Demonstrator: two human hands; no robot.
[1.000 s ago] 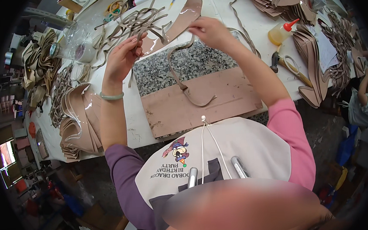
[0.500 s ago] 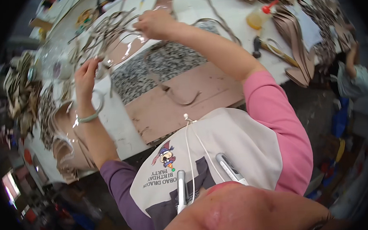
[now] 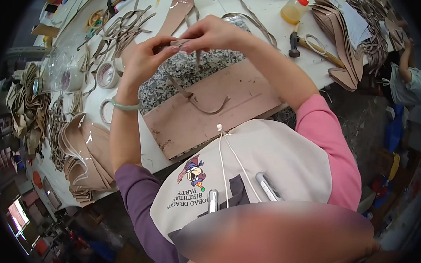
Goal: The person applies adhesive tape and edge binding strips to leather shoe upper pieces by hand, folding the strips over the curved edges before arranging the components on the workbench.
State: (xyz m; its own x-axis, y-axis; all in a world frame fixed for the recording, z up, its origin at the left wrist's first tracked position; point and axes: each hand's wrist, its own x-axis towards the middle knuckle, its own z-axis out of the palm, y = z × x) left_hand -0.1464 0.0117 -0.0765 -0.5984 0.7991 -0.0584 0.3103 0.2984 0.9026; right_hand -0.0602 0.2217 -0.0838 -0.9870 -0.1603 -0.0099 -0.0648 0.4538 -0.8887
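Both hands meet above the speckled granite slab (image 3: 157, 92). My left hand (image 3: 148, 58) pinches a narrow taupe leather strip (image 3: 182, 42) with its fingertips. From the other side my right hand (image 3: 218, 32) grips the same strip, its fingers bent close to the left ones. An end of strip hangs below the right fingers; part of the rest is hidden by the hands. Beneath them, a curled loose strip (image 3: 214, 111) lies on the brown board (image 3: 172, 129), which covers the near part of the slab. Beyond the hands lies a shiny brown leather piece (image 3: 179, 13).
At left are tape rolls (image 3: 107, 75), tangled strips (image 3: 127, 28) and stacked leather pieces (image 3: 89, 153). A red-tipped glue bottle (image 3: 294, 13), a hammer (image 3: 294, 44) and folded leather pieces (image 3: 337, 37) lie at right. Another person (image 3: 407, 83) is at the far right.
My left hand has moved right and up, and my right hand has moved right and slightly down. The hands, apart before, now come together at the strip over the slab.
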